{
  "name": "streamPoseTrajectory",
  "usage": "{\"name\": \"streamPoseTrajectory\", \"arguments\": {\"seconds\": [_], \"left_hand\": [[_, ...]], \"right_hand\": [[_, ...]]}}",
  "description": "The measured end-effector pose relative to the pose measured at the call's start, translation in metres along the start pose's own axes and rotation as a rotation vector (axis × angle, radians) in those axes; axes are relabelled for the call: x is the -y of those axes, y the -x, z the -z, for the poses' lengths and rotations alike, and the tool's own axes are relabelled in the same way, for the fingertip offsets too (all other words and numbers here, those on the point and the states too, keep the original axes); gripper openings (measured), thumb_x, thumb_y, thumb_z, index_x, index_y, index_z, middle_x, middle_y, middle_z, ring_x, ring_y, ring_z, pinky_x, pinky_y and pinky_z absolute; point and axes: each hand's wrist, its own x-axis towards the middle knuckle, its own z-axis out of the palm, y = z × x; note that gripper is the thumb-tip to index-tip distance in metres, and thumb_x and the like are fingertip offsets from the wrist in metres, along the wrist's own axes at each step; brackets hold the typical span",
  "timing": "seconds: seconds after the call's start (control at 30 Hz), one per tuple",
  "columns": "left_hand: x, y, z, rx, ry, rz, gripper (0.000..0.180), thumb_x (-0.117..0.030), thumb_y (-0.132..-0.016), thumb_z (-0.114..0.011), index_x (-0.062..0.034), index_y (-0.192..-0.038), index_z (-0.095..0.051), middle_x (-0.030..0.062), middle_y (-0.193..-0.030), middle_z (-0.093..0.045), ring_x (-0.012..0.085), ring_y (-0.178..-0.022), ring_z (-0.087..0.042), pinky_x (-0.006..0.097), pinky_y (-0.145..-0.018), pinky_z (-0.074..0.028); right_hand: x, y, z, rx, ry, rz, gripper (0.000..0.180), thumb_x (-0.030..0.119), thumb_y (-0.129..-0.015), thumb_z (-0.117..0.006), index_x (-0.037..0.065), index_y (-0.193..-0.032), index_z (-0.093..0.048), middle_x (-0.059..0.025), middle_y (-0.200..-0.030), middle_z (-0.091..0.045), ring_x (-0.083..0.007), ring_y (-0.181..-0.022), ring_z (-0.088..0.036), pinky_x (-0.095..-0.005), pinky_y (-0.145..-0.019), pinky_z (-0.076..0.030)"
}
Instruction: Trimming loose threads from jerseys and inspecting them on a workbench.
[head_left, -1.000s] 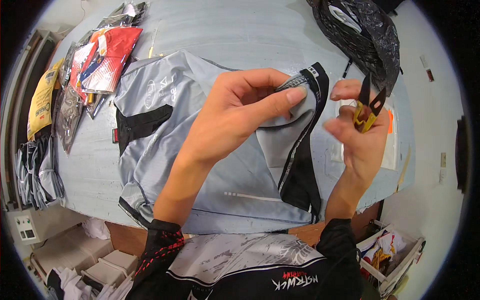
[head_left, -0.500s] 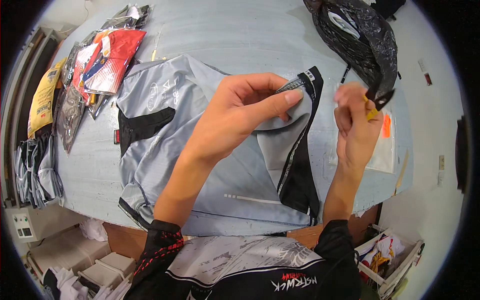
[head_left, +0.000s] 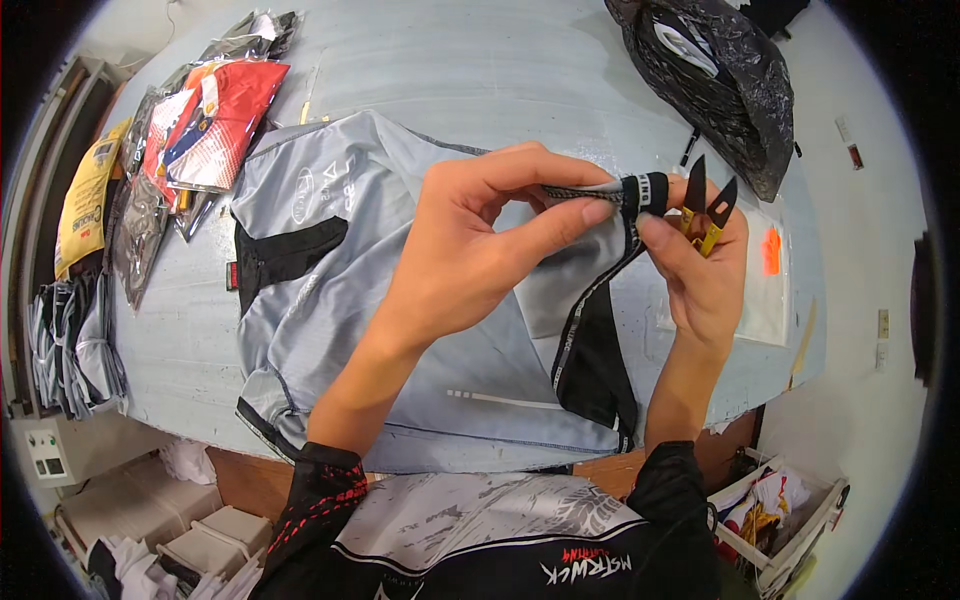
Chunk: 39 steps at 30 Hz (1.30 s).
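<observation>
A grey jersey point(head_left: 480, 370) with black trim is spread on the table, seams showing, its right part lifted. My left hand point(head_left: 470, 230) is closed, pinching a seam beside the black edge band point(head_left: 645, 192) between thumb and fingers. From the other side my right hand point(head_left: 715, 285) pinches the same band with thumb and forefinger. Yellow thread snips point(head_left: 714, 225) are also tucked in that hand, their dark blades apart and pointing up, away from the cloth. Part of the snips is hidden by the fingers.
Packed garments in clear bags point(head_left: 215, 125) and a yellow packet point(head_left: 90, 195) lie at the left of the blue-grey table point(head_left: 450, 80). A black plastic bag point(head_left: 745, 115) sits far right, near a clear sleeve with an orange label point(head_left: 771, 250). Bundled garments point(head_left: 75, 345) stand at the left edge.
My right hand has moved left to the jersey's edge band and now pinches it, snips still in hand. The band has been turned and pulled toward the right.
</observation>
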Motion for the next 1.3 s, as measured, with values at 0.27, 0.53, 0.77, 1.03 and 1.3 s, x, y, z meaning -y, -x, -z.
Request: {"name": "streamPoseTrajectory", "arguments": {"seconds": [0.27, 0.53, 0.77, 1.03, 1.3], "left_hand": [[-0.002, 0.002, 0.002, 0.044, -0.054, -0.024, 0.022, 0.004, -0.081, -0.068, 0.0048, -0.103, -0.066, 0.0058, -0.088, -0.064, 0.0098, -0.08, -0.056, 0.022, -0.071, -0.044], [0.001, -0.003, 0.009, 0.076, -0.507, -0.073, 0.022, -0.004, -0.077, -0.073, 0.0028, -0.097, -0.067, 0.0021, -0.082, -0.066, 0.0085, -0.076, -0.055, 0.022, -0.072, -0.044], [-0.001, -0.004, 0.018, -0.004, -0.338, -0.03, 0.014, -0.007, -0.085, -0.068, 0.0034, -0.094, -0.067, 0.0002, -0.079, -0.064, 0.0052, -0.073, -0.053, 0.02, -0.069, -0.043], [0.001, -0.006, 0.014, -0.069, -0.398, -0.021, 0.014, -0.008, -0.087, -0.065, 0.0026, -0.096, -0.067, 0.0001, -0.077, -0.063, 0.005, -0.073, -0.053, 0.019, -0.067, -0.043], [0.015, -0.008, 0.025, -0.21, -0.783, -0.356, 0.011, -0.003, -0.082, -0.066, 0.0015, -0.093, -0.066, 0.0068, -0.071, -0.065, 0.0124, -0.067, -0.06, 0.024, -0.063, -0.046]], "right_hand": [[-0.004, 0.0, -0.005, -0.033, -0.019, 0.017, 0.022, -0.004, -0.076, -0.072, -0.001, -0.096, -0.064, -0.0018, -0.08, -0.065, -0.0045, -0.065, -0.058, -0.0161, -0.06, -0.045], [-0.001, -0.001, 0.009, -0.203, -0.116, 0.029, 0.018, 0.006, -0.087, -0.063, 0.001, -0.104, -0.062, 0.0054, -0.062, -0.051, 0.0009, -0.037, -0.027, -0.0193, -0.035, -0.015], [0.002, -0.003, 0.002, -0.303, -0.062, -0.03, 0.019, 0.012, -0.088, -0.065, 0.004, -0.105, -0.062, 0.0077, -0.058, -0.048, 0.001, -0.036, -0.026, -0.0195, -0.034, -0.014], [-0.005, -0.007, 0.003, -0.313, -0.025, 0.043, 0.014, 0.011, -0.087, -0.066, 0.007, -0.1, -0.063, 0.0109, -0.059, -0.049, 0.0032, -0.039, -0.029, -0.0178, -0.036, -0.015], [-0.017, -0.021, -0.009, -0.384, 0.084, 0.118, 0.018, 0.013, -0.087, -0.067, 0.005, -0.103, -0.063, 0.0071, -0.076, -0.059, 0.0043, -0.044, -0.035, -0.0153, -0.037, -0.018]]}}
